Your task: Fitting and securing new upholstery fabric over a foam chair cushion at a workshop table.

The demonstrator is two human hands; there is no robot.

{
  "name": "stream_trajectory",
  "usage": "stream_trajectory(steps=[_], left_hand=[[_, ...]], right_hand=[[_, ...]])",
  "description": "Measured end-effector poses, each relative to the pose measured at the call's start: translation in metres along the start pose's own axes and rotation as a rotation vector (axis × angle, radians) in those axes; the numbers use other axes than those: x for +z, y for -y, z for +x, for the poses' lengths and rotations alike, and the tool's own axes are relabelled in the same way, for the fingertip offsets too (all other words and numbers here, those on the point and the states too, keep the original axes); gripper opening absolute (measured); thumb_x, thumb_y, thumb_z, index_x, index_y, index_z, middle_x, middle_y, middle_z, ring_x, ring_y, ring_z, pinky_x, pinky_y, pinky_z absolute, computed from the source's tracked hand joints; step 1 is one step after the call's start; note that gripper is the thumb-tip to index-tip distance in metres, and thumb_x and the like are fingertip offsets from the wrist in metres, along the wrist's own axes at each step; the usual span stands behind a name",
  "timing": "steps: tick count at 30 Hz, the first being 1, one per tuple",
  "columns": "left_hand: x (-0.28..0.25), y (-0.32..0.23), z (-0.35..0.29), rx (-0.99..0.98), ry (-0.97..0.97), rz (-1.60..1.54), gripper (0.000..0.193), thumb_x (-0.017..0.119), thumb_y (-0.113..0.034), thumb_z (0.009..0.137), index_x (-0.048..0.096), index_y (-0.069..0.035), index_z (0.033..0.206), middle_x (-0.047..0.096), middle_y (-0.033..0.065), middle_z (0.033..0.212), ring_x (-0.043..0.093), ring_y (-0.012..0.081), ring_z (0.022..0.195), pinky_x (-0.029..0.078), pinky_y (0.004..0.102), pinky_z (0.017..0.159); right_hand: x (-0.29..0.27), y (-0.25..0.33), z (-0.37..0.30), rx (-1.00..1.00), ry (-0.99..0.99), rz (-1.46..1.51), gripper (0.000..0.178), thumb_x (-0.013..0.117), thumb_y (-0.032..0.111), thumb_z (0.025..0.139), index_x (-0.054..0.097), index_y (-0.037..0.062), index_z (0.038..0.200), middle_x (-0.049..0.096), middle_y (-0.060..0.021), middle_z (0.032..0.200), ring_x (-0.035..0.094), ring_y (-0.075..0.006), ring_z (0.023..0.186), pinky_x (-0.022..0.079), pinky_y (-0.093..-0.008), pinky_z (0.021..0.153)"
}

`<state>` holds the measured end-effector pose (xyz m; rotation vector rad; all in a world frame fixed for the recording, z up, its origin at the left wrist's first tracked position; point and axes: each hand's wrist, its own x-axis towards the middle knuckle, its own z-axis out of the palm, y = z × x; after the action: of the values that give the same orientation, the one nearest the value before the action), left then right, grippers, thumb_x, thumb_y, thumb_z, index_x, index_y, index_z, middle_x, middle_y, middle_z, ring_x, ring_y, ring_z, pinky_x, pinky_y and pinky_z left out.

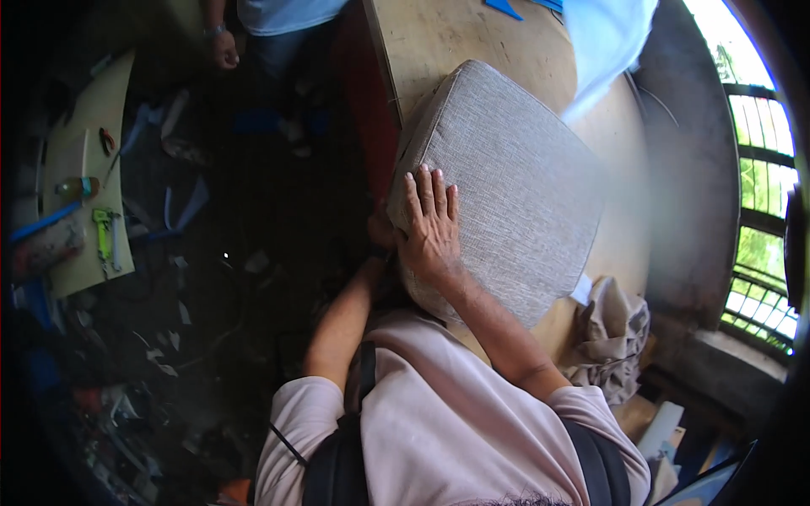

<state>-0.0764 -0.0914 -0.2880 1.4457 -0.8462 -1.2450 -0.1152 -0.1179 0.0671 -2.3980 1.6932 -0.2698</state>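
A thick, boxy cushion point(515, 169) in beige-grey woven fabric lies on the wooden table, its left side at the table's edge. My right hand point(433, 232) rests flat on its top face near the left edge, fingers stretched out and slightly apart. Low against the cushion's left side is my left hand point(382, 233). Its fingers are in shadow and partly hidden behind the cushion and my right hand, so their grip does not show. A seam runs along the cushion's upper left edge.
Crumpled beige cloth point(612, 337) lies right of the cushion on the table point(422, 38). White material point(603, 51) hangs at the top right. Another person point(291, 21) stands at the far left. A board point(80, 169) with tools is at left; scraps litter the dark floor.
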Motion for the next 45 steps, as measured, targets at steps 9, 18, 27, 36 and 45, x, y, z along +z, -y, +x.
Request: stream_trajectory(steps=[9, 18, 27, 36, 45], left_hand=[[-0.031, -0.106, -0.017, 0.077, -0.205, 0.251, 0.041, 0.052, -0.033, 0.100, 0.055, 0.002, 0.121, 0.067, 0.0223, 0.103, 0.067, 0.0279, 0.090, 0.053, 0.0399, 0.075], [-0.039, -0.297, -0.116, -0.258, 0.136, -0.206, 0.071, 0.027, -0.050, 0.106, 0.033, 0.006, 0.149, 0.034, 0.0211, 0.155, 0.033, 0.0284, 0.143, 0.025, 0.0358, 0.118], [-0.007, -0.281, -0.103, -0.070, 0.335, -0.098, 0.063, 0.047, -0.049, 0.102, 0.054, 0.004, 0.135, 0.056, 0.0131, 0.136, 0.051, 0.0214, 0.124, 0.038, 0.0344, 0.107], [-0.018, -0.289, -0.097, -0.185, 0.316, 0.073, 0.070, 0.068, -0.051, 0.090, 0.063, 0.014, 0.117, 0.066, 0.0171, 0.118, 0.061, 0.0223, 0.104, 0.047, 0.0367, 0.094], [-0.040, -0.283, -0.076, -0.212, 0.391, 0.045, 0.082, 0.064, -0.053, 0.092, 0.048, 0.015, 0.133, 0.058, 0.0208, 0.132, 0.059, 0.0285, 0.117, 0.045, 0.0396, 0.102]], right_hand=[[-0.006, -0.006, -0.005, 0.002, -0.070, -0.049, 0.079, 0.063, 0.016, 0.081, 0.032, 0.0053, 0.152, 0.026, -0.0213, 0.159, 0.021, -0.0402, 0.149, 0.015, -0.0575, 0.120], [-0.007, -0.007, -0.009, -0.022, -0.120, 0.012, 0.088, 0.071, 0.022, 0.078, 0.028, 0.0064, 0.154, 0.025, -0.0215, 0.159, 0.018, -0.0402, 0.149, 0.013, -0.0553, 0.121], [-0.026, -0.063, -0.065, -0.086, -0.244, 0.259, 0.067, 0.067, 0.013, 0.082, 0.043, 0.0020, 0.144, 0.041, -0.0227, 0.149, 0.036, -0.0383, 0.141, 0.028, -0.0537, 0.116], [-0.078, -0.221, -0.246, 0.691, -0.096, -0.017, 0.080, 0.037, 0.063, 0.098, 0.025, 0.0108, 0.156, 0.015, -0.0121, 0.165, 0.006, -0.0287, 0.153, 0.001, -0.0434, 0.124], [-0.049, -0.249, -0.251, 0.510, -0.776, 1.178, 0.058, 0.040, 0.038, 0.105, 0.037, 0.0030, 0.151, 0.026, -0.0117, 0.161, 0.019, -0.0247, 0.150, 0.014, -0.0369, 0.123]])
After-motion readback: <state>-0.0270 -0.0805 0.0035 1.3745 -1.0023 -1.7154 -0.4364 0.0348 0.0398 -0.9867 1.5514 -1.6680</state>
